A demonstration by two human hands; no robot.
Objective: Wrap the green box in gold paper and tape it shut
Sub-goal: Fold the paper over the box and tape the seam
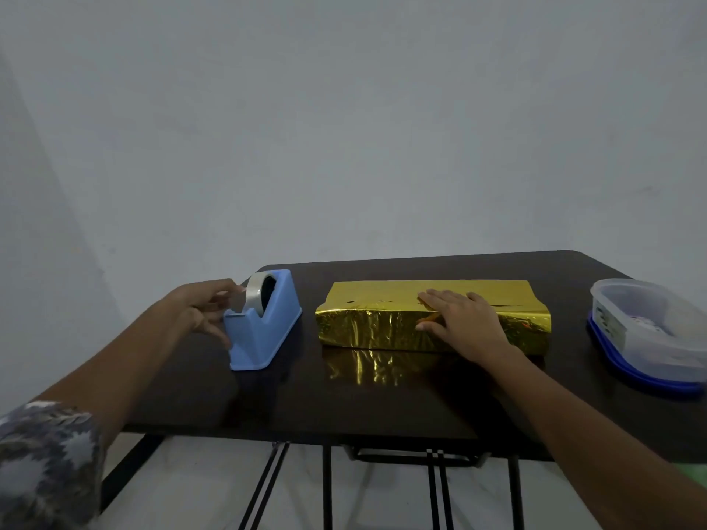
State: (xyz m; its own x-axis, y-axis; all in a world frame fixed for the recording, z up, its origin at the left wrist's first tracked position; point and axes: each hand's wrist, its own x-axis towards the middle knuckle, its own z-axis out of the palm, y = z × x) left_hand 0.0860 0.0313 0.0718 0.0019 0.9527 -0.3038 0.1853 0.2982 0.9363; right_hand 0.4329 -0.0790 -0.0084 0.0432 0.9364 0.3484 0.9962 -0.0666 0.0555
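Right hand: The right hand (463, 319) lies flat on the gold-wrapped box (375, 330). The fingers are straight across the top near its front edge and the thumb is on the front face, pressing the paper down.
Left hand: The left hand (202, 309) is at the blue tape dispenser (264, 334), with its fingers loosely curled beside the tape roll (255, 296) and the cutter end. Whether it pinches a tape end cannot be told.
Box position: It lies flat in the middle of the dark surface (267, 407), long side facing the person. No green shows; gold paper covers every visible face.
Handling: The box is probably light and stiff underneath. The foil-like paper looks slick and creases easily, and it may spring open if the pressing hand lifts. The safest hold is a flat palm over the seam, or a grip on the two short ends, rather than a pinch on the paper.
Step in hand: Fetching tape, by the look of it.
Edges: The dispenser stands just left of the box, not touching it, near the surface's left edge. A clear plastic container (650, 330) on a blue lid sits near the box's right end, close to the right edge.
Open room: A bare strip runs in front of the box, toward the person. A narrower strip lies behind it.
Beyond: There is a plain grey wall, and a patterned sleeve (46, 453) on the left arm.
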